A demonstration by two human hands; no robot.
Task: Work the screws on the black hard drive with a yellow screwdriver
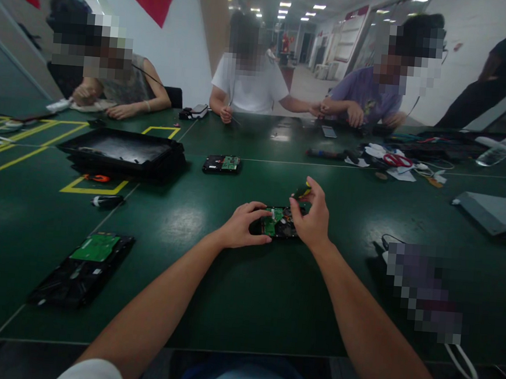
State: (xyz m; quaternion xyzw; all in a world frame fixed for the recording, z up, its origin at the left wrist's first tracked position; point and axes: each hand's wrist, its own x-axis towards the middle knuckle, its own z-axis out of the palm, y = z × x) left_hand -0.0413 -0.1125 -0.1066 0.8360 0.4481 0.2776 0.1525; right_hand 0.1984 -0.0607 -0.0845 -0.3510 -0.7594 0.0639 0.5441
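A hard drive with a green circuit board (277,219) lies on the green table between my hands. My left hand (245,225) grips its left end, thumb along the near edge and fingers over the board. Over the drive's right end, my right hand (313,213) holds a screwdriver with a yellow and black handle (302,191) between thumb and fingers. The screwdriver's tip is too small to make out. Further back stands a second, similar drive (222,163). A larger drive with a green board (95,247) rests at the front left.
Black stacked trays (124,150) stand at the back left, near orange pliers (97,178). A grey box (492,213) and a blurred pouch (424,287) lie on the right. Red scissors (398,160) and cables sit beyond. Three people sit across the table.
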